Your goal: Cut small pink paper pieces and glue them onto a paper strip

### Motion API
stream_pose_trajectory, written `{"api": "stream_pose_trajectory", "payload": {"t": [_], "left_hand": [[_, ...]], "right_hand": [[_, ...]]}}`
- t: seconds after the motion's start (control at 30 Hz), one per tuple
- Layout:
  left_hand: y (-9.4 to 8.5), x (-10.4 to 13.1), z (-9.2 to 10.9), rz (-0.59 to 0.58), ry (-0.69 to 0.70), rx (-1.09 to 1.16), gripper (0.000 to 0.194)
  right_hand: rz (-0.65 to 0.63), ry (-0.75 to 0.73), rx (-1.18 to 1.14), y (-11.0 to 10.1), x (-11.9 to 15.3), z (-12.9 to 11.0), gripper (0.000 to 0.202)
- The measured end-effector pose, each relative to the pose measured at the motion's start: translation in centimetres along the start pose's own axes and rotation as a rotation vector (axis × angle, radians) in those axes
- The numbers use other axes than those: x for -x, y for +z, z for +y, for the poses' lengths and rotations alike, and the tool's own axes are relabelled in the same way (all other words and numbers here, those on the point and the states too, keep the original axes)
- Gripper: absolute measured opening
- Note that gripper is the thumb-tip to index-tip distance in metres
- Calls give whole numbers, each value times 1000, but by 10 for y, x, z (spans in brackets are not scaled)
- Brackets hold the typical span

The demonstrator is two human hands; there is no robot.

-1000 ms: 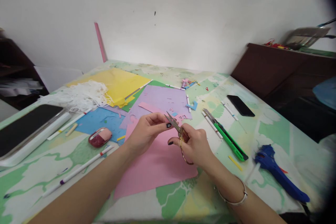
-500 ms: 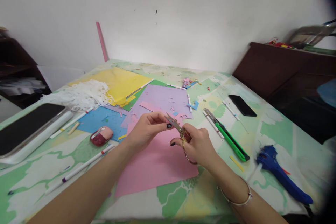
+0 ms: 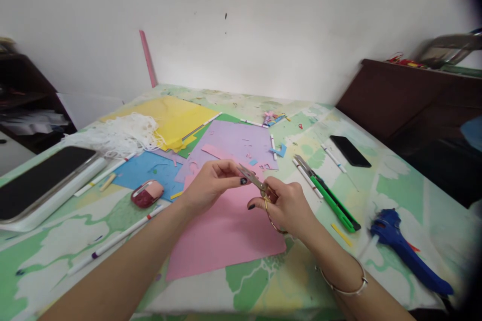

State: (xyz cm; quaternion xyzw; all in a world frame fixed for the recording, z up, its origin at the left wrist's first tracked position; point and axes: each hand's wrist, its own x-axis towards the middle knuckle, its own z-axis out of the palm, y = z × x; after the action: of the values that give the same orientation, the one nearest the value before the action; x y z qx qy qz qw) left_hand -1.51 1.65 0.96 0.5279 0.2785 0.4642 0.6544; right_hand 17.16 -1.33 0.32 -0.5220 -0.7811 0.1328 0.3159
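My right hand is wrapped round the gold handles of small scissors, whose blades point up and left. The blade tips lie close to the fingertips of my left hand, which are pinched together. Whatever the left fingers hold is too small to make out. Both hands are above a pink sheet. Behind them a lilac sheet bears small paper scraps and a pink strip. A green cutter is to the right of my right hand.
A blue glue gun lies at the right, with a black phone farther back. White strings, a yellow sheet, a blue sheet, a maroon and pink case and a large black-topped device are on the left.
The view has shifted slightly, so things on the table appear a little farther right. Both hands keep nearly the same pose, with the scissors still beside the left fingertips.
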Motion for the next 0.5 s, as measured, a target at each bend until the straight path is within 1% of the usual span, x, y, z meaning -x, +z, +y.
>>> {"api": "stream_pose_trajectory", "payload": {"t": [0.5], "left_hand": [[-3, -1, -1, -11, -24, -7, 5]], "right_hand": [[-16, -11, 66, -4, -1, 4, 48]]}}
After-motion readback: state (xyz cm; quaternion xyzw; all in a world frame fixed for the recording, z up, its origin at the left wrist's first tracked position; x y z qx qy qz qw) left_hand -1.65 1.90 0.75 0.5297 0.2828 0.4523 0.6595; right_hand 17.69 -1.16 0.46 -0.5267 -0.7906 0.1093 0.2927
